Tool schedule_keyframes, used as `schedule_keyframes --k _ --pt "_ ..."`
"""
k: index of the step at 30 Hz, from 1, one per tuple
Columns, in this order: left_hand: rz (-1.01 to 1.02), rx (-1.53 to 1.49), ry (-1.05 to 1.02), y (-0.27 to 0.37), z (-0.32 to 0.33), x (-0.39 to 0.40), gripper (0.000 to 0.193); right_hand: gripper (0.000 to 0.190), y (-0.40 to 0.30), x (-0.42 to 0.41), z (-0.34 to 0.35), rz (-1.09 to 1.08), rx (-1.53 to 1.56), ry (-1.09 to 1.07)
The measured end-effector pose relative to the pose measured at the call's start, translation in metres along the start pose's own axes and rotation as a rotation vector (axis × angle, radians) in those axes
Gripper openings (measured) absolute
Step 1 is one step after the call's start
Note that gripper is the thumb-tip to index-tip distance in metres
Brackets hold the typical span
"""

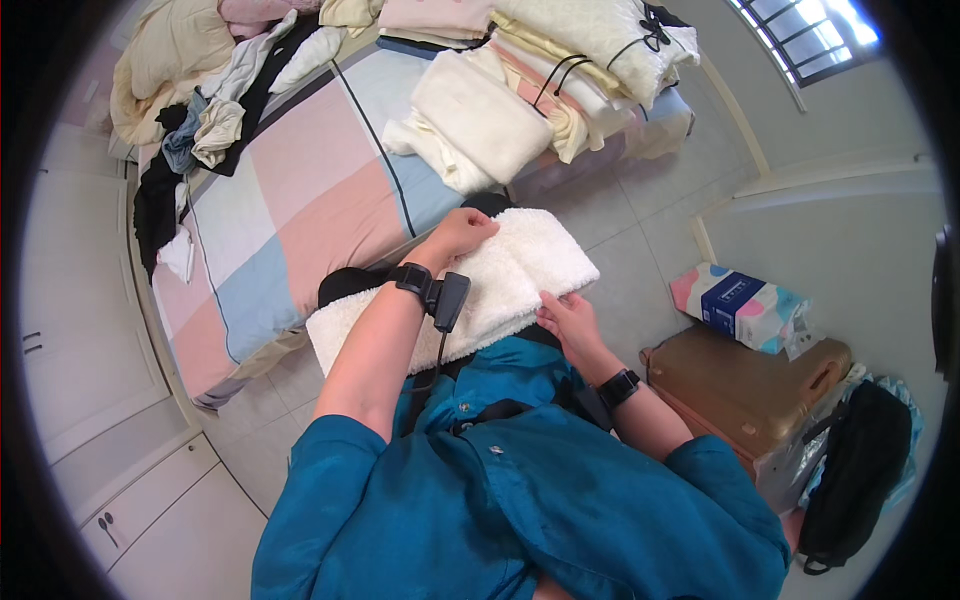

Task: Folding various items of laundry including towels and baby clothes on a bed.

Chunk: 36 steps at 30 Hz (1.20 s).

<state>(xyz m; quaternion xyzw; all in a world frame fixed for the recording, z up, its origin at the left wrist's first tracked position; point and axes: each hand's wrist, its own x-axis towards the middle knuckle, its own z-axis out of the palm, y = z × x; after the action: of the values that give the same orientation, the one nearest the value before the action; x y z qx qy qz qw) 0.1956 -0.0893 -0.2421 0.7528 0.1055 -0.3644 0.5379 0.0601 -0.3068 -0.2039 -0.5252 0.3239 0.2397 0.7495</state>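
Observation:
A cream fleece cloth (517, 262), folded into a long strip, lies across the person's lap. My left hand (466, 231) rests at its far edge with curled fingers; whether they pinch the fabric is unclear. At the near right edge, my right hand (568, 319) holds the fleece between thumb and fingers. Both wrists wear black straps with devices. Just beyond the lap, a folded cream garment (484, 112) sits on the bed's edge beside a pile of folded clothes (577, 97).
The bed (322, 180) has a checked pastel cover, with loose clothes (217, 131) at its left. On the right, a tissue pack (739, 304) lies on a brown suitcase (750, 390) beside a black bag (855, 472). White cabinets (97, 300) stand at the left.

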Motion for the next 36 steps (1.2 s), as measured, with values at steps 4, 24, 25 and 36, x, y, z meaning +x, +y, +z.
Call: schedule_keyframes --k 4,24,25,36 --pt "0.286 0.273 0.297 -0.014 0.0 -0.006 0.044 0.033 -0.005 -0.009 0.01 0.026 0.01 0.124" --pt "0.247 0.074 0.004 -0.017 -0.016 -0.059 0.04 0.033 -0.019 -0.011 0.006 -0.016 0.265 -0.265" --pt "0.183 -0.004 -0.037 -0.017 -0.015 -0.059 0.04 0.035 -0.017 -0.01 0.004 0.007 0.292 -0.279" --pt "0.204 -0.05 0.011 -0.034 -0.026 -0.05 0.043 0.024 0.005 0.03 -0.036 0.17 0.462 -0.139"
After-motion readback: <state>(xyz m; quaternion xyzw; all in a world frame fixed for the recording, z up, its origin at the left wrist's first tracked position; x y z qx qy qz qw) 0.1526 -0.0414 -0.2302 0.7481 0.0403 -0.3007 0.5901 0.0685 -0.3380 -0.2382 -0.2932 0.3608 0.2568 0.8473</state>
